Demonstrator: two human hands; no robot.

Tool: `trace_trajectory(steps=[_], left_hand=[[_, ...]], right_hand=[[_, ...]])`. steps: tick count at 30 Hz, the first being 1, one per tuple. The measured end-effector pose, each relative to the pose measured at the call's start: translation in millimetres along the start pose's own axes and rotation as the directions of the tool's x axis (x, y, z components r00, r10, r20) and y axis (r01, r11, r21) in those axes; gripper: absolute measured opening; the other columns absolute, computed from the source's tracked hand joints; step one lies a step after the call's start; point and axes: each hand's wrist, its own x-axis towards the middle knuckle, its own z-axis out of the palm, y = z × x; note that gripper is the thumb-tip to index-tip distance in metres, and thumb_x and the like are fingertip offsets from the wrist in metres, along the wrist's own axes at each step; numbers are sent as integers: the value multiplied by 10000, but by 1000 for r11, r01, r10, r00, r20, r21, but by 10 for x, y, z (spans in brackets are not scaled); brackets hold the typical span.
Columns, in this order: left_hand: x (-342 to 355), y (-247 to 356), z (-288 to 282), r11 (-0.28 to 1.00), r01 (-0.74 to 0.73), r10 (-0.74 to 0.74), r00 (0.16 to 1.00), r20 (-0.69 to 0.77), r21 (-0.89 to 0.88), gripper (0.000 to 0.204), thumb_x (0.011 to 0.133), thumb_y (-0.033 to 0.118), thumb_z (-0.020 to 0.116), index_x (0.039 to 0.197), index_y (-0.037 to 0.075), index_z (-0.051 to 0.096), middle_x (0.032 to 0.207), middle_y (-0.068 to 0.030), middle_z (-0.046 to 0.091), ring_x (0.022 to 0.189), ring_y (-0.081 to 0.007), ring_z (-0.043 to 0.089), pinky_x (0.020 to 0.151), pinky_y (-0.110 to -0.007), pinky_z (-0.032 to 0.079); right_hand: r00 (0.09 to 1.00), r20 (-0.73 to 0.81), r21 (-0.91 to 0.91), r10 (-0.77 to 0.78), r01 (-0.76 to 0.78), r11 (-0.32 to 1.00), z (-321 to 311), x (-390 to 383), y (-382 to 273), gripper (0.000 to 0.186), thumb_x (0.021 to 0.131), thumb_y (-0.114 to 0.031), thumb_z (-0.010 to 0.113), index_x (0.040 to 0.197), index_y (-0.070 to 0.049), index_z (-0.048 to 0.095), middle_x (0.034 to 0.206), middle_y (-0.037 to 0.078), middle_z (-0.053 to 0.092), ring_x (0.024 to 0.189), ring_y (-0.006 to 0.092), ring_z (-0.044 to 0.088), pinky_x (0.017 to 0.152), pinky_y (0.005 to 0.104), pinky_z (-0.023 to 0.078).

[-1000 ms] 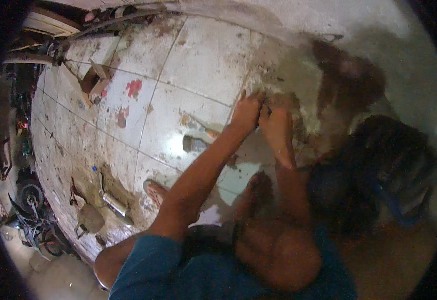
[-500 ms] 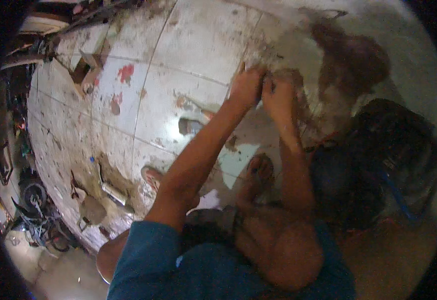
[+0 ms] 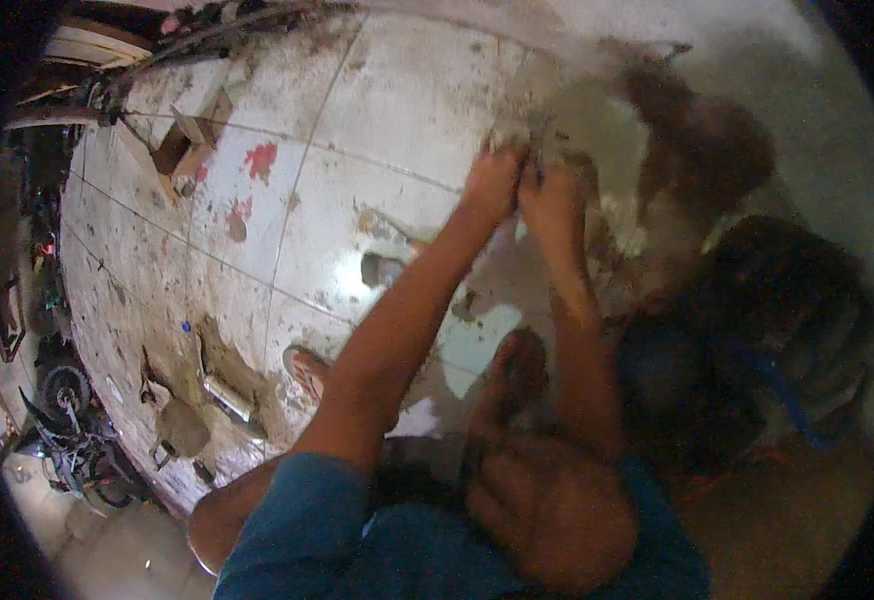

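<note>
While the fingers of the left hand [image 3: 495, 182] and right hand [image 3: 554, 197] curl inward, close together, it is impossible to tell whether they grip the small dark shape [image 3: 537, 172] between them, too blurred to name. Both hands are over the stained, tiled floor [image 3: 397, 100]. Just beside the left forearm lies a blocky grey object [image 3: 381, 269]; farther left, a silvery tool [image 3: 227, 398]. A bulky dark heap [image 3: 787, 310] sits beyond the right forearm.
</note>
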Motion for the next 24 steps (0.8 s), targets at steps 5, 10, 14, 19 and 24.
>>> trace_trajectory(steps=[5, 10, 14, 19, 24], left_hand=[[-369, 87, 58, 988, -129, 123, 990, 67, 80, 430, 910, 200, 620, 1327, 99, 624, 1350, -195, 615, 1035, -432, 670, 1080, -530, 462], [-417, 249, 148, 984, 129, -111, 983, 148, -121, 327, 856, 95, 629, 1181, 75, 657, 1114, -218, 696, 1075, -394, 668, 1154, -545, 369], [-471, 349, 0, 997, -64, 65, 997, 41, -38, 295, 859, 100, 620, 1148, 55, 656, 1056, -233, 703, 1010, -409, 684, 1148, -558, 372], [-203, 133, 56, 993, 59, -48, 992, 117, -99, 379, 853, 126, 639, 1226, 56, 654, 1169, -246, 682, 1138, -378, 654, 1149, -563, 375], [-640, 301, 139, 978, -208, 207, 959, -194, 17, 345, 837, 154, 661, 1163, 42, 663, 1076, -236, 709, 1017, -380, 704, 873, -517, 558]], right_hand=[[999, -43, -6, -19, 19, 1000, -147, -257, -5, 280, 953, -210, 584, 998, 26, 727, 1082, 306, 682, 1017, 473, 658, 881, 511, 524], [971, 151, -43, 183, -179, 983, -226, -202, -80, 315, 953, -218, 584, 1115, 19, 715, 1086, 304, 686, 1021, 457, 672, 875, 498, 532], [990, 89, 49, 106, -111, 993, -189, -402, 207, 352, 960, -238, 586, 1182, 7, 706, 1080, 303, 688, 1016, 459, 673, 873, 474, 535], [990, 99, 9, 98, -99, 995, -163, -193, -35, 384, 987, -298, 558, 1154, 20, 694, 1065, 314, 684, 1002, 492, 663, 892, 514, 528], [981, -162, -85, -105, 92, 992, 1, -355, 272, 352, 988, -273, 543, 1110, 18, 700, 1072, 295, 692, 1011, 483, 661, 894, 528, 524]])
